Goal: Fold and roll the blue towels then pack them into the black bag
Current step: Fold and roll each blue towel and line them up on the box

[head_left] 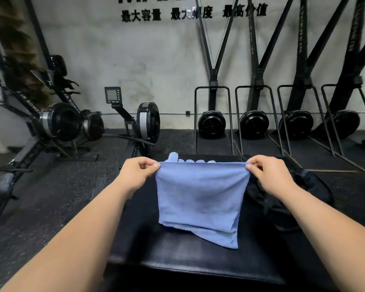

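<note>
A person stands at a black padded bench [173,251] and holds one blue towel [200,197] up in front of them, its top edge pulled straight and level between both hands. The left hand [138,171] pinches the top left corner between thumb and forefinger, with the other fingers curled in behind. The right hand [270,172] pinches the top right corner in the same way, its remaining fingers bent over the hem. The towel hangs doubled: the front layer ends in a nearly straight edge, and a second layer drops lower to a point at the near right. Whether that low corner touches the bench cannot be told. Just beyond the taut top edge, a row of rolled blue towels [193,161] lies side by side at the far end of the bench, the leftmost roll rising a little higher than the rest. The black bag [263,205] lies slumped on the right side of the bench, partly hidden behind the hanging towel and the right forearm. On the dark rubber floor [51,207] beyond, rowing machines [145,123] stand to the left and a line of upright ski trainers [212,123] along the grey wall [156,60], which carries black lettering [194,12] high up.
</note>
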### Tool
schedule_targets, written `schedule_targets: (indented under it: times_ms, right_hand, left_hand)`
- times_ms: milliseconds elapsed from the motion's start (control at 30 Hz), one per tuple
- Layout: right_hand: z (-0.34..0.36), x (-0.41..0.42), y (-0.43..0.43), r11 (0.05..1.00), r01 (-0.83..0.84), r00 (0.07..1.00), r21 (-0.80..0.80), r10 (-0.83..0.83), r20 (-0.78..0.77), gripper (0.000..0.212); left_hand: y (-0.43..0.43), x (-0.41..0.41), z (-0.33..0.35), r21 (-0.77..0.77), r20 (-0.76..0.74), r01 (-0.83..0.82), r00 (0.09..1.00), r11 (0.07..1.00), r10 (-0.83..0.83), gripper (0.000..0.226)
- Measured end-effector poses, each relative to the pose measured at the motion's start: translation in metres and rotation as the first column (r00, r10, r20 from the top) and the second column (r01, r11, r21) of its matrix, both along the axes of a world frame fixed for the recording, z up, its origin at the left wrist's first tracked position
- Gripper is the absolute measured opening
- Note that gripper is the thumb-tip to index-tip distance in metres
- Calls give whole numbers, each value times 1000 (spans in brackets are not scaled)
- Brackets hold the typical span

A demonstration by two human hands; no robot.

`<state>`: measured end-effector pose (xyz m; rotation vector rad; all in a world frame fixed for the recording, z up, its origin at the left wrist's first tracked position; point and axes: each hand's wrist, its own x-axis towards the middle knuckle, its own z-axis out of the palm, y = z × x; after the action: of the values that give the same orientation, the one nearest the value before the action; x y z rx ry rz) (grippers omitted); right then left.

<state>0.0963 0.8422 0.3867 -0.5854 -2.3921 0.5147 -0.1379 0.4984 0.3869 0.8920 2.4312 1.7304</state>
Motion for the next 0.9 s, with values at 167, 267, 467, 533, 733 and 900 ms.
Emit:
schedule_targets:
  times_ms: [167, 267, 467, 533, 733, 900]
  right_hand:
    - [19, -4, -13, 994, 56, 998, 95, -58, 25, 10]
    - [38, -2, -17, 994, 97, 987, 42, -91, -134, 8]
    - [76, 12, -29, 972, 162, 979, 170, -137, -150, 13]
    - [83, 14, -32, 962, 188, 975, 199, -160, -152, 14]
    - [95, 20, -37, 967, 252, 953, 43, -240, -185, 11]
    - [100, 22, -47, 954, -187, 982, -234, 182, -40, 11]
  left_hand:
    - [-7, -1, 27, -23, -94, -37, 995, 999, 34, 9]
    - [-11, -2, 46, -45, -211, -76, 975, 996, 65, 8]
    - [-22, 10, 80, -101, -406, -129, 911, 987, 77, 8]
    - [-23, 15, 85, -110, -403, -126, 912, 986, 72, 8]
    - [-24, 26, 90, 57, -229, -1, 973, 998, 14, 5]
    - [-25, 25, 95, 0, -310, -199, 932, 980, 189, 8]
